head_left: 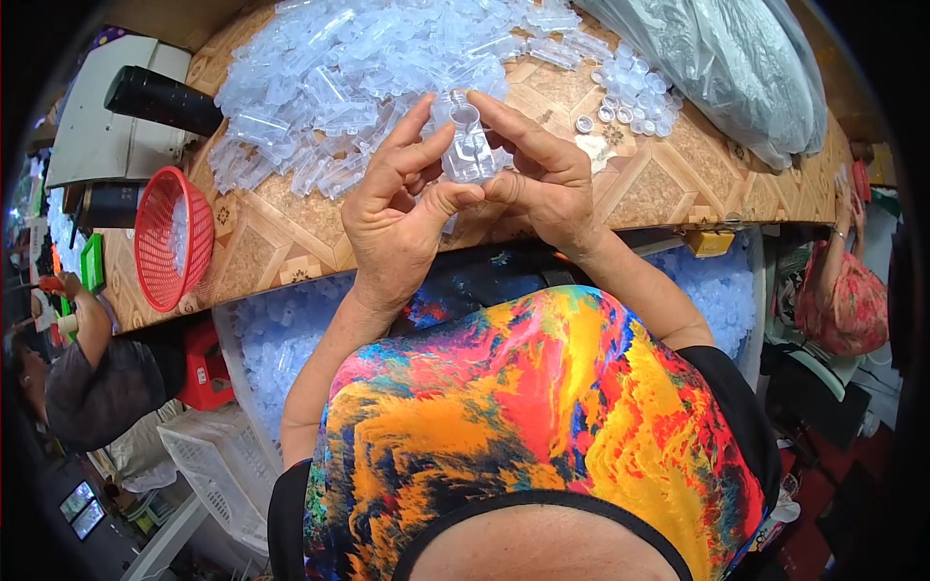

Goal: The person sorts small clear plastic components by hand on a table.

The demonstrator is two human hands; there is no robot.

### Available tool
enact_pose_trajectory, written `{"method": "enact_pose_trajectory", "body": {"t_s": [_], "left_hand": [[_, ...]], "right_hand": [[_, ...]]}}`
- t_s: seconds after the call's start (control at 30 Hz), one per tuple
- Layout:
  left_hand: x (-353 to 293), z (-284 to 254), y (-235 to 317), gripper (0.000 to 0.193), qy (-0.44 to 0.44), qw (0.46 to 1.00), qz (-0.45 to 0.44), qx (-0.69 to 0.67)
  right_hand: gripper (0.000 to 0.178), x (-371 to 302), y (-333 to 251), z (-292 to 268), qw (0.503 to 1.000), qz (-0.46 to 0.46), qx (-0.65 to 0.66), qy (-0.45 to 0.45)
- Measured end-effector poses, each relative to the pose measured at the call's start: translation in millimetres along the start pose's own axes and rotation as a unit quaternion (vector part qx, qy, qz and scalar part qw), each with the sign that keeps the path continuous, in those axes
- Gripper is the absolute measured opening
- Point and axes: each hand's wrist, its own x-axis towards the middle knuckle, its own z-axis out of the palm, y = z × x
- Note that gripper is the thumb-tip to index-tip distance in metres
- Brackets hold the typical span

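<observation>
Above the table's near edge, my two hands hold a small clear plastic container [471, 155] between them. It has squarish walls and a round opening toward the far end. My left hand [397, 198] grips its left side with the thumb at the near end and the fingers along the side. From the right, my right hand [547, 179] pinches it the same way, both thumb tips close together. Just beyond my hands spreads a big heap of clear plastic tube-like pieces [358, 68]. Small round clear caps [635, 97] lie in a cluster to the right of the heap.
A red basket [199, 237] stands at the table's left, near a dark cylinder [160, 100]. A grey plastic bag [727, 68] covers the far right. Below the wood-patterned tabletop [668, 184] are bins of clear pieces [702, 290]. Other people [107, 387] sit at both sides.
</observation>
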Motion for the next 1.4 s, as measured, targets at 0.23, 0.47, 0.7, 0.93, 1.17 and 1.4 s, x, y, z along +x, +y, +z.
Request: {"method": "enact_pose_trajectory", "body": {"t_s": [0.23,0.47,0.7,0.93,1.17,1.4], "left_hand": [[0,-4,-4,0.041,-0.035,0.998,0.039,0.029],[-1,-4,-8,0.038,-0.019,0.999,0.043,-0.023],[-1,1,1,0.047,-0.034,0.997,-0.035,-0.058],[4,5,8,0.042,0.038,0.991,-0.096,-0.080],[8,10,7,0.039,-0.039,0.987,-0.112,-0.112],[14,21,3,0.038,-0.047,0.986,-0.153,-0.036]], "right_hand": [[0.065,0,5,-2,0.997,-0.067,-0.027,-0.021],[0.065,15,-1,-7,0.970,-0.158,-0.179,-0.053],[0.065,9,-16,9,0.954,-0.117,-0.274,0.018],[0.057,11,-28,11,0.983,-0.039,-0.177,-0.032],[0.031,9,-27,-21,0.992,0.122,-0.032,-0.006],[0.026,-3,-20,-33,0.987,0.065,-0.139,0.055]]}}
